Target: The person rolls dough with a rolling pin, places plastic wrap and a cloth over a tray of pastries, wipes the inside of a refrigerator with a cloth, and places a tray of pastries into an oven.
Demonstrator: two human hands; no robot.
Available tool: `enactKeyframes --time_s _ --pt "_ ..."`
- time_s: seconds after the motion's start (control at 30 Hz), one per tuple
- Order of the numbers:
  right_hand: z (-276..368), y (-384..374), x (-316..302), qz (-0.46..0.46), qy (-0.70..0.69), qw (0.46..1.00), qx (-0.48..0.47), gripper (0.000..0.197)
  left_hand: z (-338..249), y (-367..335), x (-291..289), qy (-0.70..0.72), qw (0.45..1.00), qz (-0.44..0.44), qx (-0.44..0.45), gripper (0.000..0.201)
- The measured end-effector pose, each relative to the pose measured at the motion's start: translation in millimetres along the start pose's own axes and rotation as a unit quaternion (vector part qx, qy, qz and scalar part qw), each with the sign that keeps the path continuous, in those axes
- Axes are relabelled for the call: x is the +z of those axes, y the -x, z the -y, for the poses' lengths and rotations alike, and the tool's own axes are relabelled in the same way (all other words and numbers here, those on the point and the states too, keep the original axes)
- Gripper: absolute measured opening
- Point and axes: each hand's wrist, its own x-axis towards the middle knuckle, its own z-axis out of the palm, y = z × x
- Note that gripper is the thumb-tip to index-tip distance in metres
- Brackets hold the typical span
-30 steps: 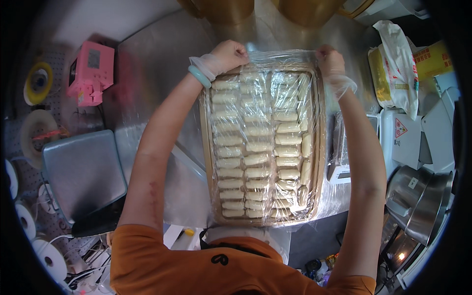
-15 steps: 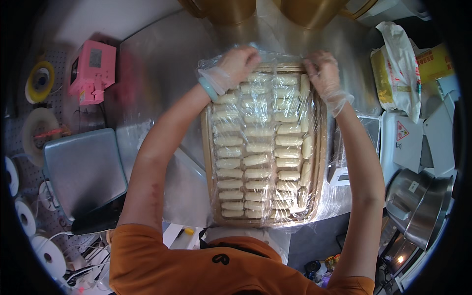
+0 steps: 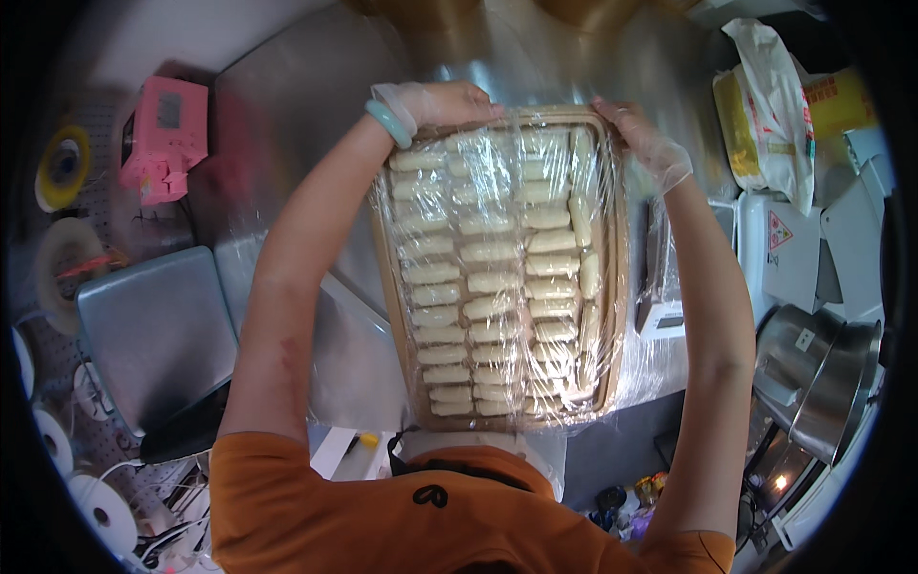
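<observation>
Film (image 3: 521, 277) covers tray (image 3: 615, 287) of dough rolls (image 3: 491, 282) over counter (image 3: 287, 124); left hand (image 3: 447, 103) and right hand (image 3: 641, 139) at far rim, can't tell if either grip is clamped; top looks covered, far-edge tuck unclear.

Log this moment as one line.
tray: pale rolls under clear film | left hand: at far edge | right hand: at far-right corner

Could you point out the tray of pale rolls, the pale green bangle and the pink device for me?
Tray (image 3: 615, 258): head view, on its right-hand rim.
Pale green bangle (image 3: 389, 123): head view, middle of its visible band.
Pink device (image 3: 167, 140): head view, on its front, below the grey panel (image 3: 168, 110).
</observation>
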Motion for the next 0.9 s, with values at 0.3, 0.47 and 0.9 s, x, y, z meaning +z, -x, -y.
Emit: enactKeyframes --time_s 0.3,0.47,0.9 --pt "-97 109 36 -0.175 0.033 0.982 -0.064 0.036 -15 14 11 0.033 0.999 0.006 -0.024 0.057" --pt "-78 147 49 -0.324 0.042 0.934 -0.144 0.038 -8 10 15 0.026 0.999 0.014 -0.033 0.059" --pt "-90 87 48 -0.407 0.134 0.899 -0.087 0.021 -21 23 21 -0.025 0.998 -0.043 -0.048 0.064"
